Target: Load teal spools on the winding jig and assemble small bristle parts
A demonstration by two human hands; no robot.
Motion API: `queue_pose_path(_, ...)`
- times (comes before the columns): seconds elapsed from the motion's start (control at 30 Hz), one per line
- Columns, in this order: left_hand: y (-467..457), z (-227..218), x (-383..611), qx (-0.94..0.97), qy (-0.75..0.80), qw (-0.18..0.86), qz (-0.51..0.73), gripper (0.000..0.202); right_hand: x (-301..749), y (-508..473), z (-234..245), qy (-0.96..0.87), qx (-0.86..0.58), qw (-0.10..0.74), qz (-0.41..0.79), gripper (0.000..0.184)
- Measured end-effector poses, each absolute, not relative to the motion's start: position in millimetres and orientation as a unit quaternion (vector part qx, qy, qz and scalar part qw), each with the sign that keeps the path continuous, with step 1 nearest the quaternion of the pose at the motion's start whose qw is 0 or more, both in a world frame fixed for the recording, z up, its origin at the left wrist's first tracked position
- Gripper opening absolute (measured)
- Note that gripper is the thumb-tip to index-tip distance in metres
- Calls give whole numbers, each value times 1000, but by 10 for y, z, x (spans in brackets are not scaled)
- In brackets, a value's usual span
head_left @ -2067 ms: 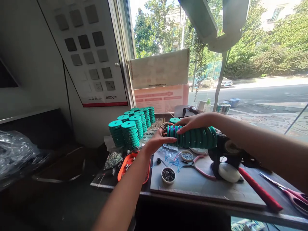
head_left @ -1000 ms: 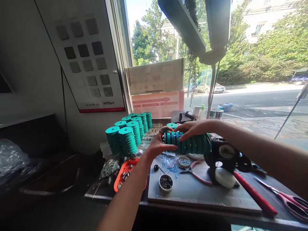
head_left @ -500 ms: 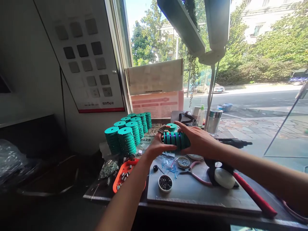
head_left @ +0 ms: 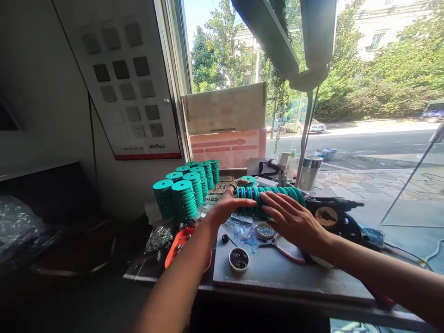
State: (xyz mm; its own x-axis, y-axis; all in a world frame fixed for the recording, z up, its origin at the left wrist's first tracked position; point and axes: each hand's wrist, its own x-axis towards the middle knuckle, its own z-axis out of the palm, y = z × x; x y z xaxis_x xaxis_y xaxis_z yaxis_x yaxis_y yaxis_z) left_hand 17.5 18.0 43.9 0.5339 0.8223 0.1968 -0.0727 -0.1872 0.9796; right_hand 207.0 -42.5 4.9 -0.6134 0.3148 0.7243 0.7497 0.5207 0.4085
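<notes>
A long row of teal round spools lies on its side above the back of the work board, some with dark purple line between their rims. My left hand is closed round the left end of the row, thumb in front and a wrapped forefinger behind. Against the front of the row lies my right hand, its fingers stretched out and holding nothing. A single teal spool top shows behind the row. Upright stacks of the same spools stand to the left.
On the board are a cup of dark beads, a cup of pale beads, pliers and blue snippets. An orange tray holds metal pieces at left. A metal-lidded canister stands by the window, a black device at right.
My right hand has moved from gripping the row's right side to lying flat along its front. More of the row now shows to the right. My left hand keeps its hold.
</notes>
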Motion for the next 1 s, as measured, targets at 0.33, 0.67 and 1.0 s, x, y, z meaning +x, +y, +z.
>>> queue_pose_path(0.33, 229, 454, 151, 776, 297, 412, 375, 64, 2076, -453, 270, -832, -331, 292, -336, 20)
queue_pose_path(0.67, 231, 905, 297, 900, 333, 224, 171, 74, 2100, -464, 314, -836, -373, 294, -275, 41)
queue_pose_path(1.0, 270, 1068, 439, 923, 350, 155, 45, 57, 2166, -363, 571, -824, -530, 185, -77, 65)
